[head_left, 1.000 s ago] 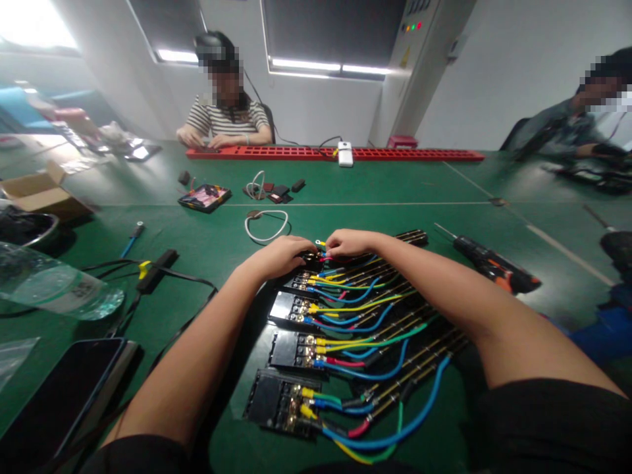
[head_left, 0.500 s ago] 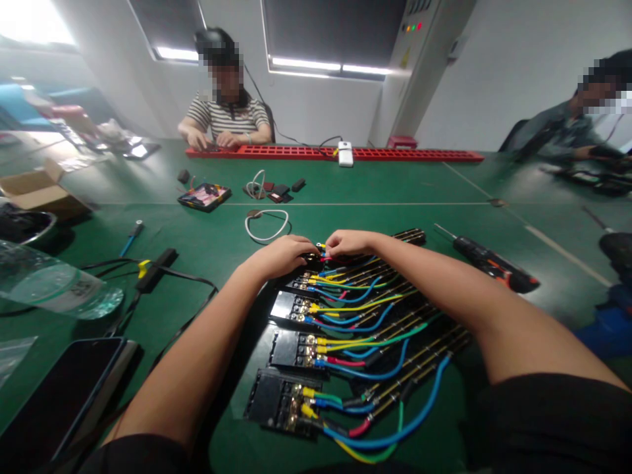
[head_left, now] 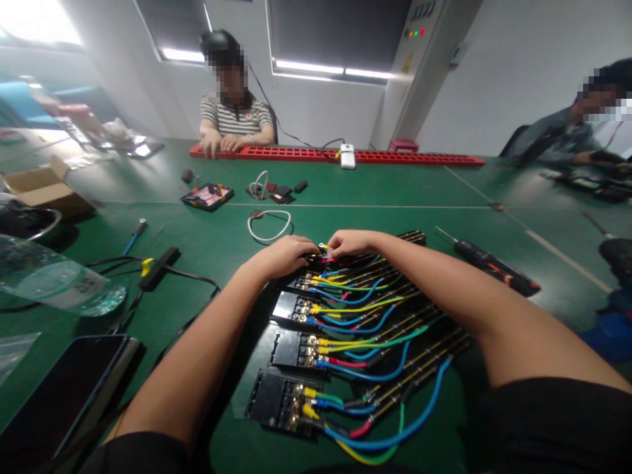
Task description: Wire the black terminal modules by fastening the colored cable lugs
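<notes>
My left hand (head_left: 291, 255) is closed around the farthest black terminal block (head_left: 316, 261), its fingers over the block's far end. Just to its right, my right hand (head_left: 348, 243) pinches a thin red wire (head_left: 326, 261) at that block's terminals. A ring lug with a yellow sleeve (head_left: 323, 246) shows between the hands. Nearer to me lie several black terminal blocks (head_left: 291, 347) in a column. Yellow, green, blue and red wires (head_left: 368, 361) run from their screws to long brass-coloured strips (head_left: 409, 375) on the right. My fingertips hide the exact contact.
A power screwdriver (head_left: 494, 266) lies to the right. On the left are a phone (head_left: 64, 388), a plastic bottle (head_left: 59, 280), a black cable adapter (head_left: 160, 268) and a cardboard box (head_left: 44, 187). A white cable loop (head_left: 269, 227) lies ahead. Across the table, a person's hands (head_left: 222, 143) rest on a red slotted rail (head_left: 296, 153).
The view has shifted slightly. My hands stay at the farthest block, with my right fingers moved a little at the red wire. The hands of the person opposite have shifted on the red rail.
</notes>
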### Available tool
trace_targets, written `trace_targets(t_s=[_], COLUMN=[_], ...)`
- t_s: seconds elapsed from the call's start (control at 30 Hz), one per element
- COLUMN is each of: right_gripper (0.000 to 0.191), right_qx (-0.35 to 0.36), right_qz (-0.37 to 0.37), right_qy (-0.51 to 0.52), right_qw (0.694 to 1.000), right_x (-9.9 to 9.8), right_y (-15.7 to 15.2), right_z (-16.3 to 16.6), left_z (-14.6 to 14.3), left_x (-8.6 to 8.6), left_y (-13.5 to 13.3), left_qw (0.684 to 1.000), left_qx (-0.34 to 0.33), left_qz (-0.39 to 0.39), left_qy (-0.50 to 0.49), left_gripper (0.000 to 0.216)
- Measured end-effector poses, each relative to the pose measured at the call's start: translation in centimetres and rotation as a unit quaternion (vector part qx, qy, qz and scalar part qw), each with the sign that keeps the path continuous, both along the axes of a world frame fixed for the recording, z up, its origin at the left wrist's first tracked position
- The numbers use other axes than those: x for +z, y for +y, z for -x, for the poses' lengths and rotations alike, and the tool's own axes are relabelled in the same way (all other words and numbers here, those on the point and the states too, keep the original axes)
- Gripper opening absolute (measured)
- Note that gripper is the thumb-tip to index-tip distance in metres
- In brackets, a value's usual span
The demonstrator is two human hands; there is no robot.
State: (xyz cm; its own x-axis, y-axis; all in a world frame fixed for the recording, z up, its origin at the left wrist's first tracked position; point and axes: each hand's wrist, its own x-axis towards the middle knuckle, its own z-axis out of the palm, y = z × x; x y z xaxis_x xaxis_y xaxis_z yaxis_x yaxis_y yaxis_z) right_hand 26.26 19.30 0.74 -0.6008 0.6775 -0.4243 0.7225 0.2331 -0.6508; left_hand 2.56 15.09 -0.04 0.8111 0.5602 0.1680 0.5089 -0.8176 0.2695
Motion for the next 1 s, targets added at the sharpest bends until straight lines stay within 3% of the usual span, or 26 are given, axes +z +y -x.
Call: trace_targets(t_s=[0.53,1.0], right_gripper=[0.015,0.013], right_qx=[-0.055,-0.062], right_qz=[0.049,0.061], right_qy=[0.119,0.124], right_qw=[0.990,0.988], right_x=[-1.2,-1.7], right_y=[-0.4,0.1], right_z=[-0.7,-0.9], left_z=[-0.1,0.0], left_x=[-0.1,-0.1], left_y=[-0.1,-0.1], left_qw=[0.999,1.000], left_qx=[0.014,0.012], left_qz=[-0.016,-0.009], left_qy=[0.023,0.017], left_gripper=[0.036,0.039])
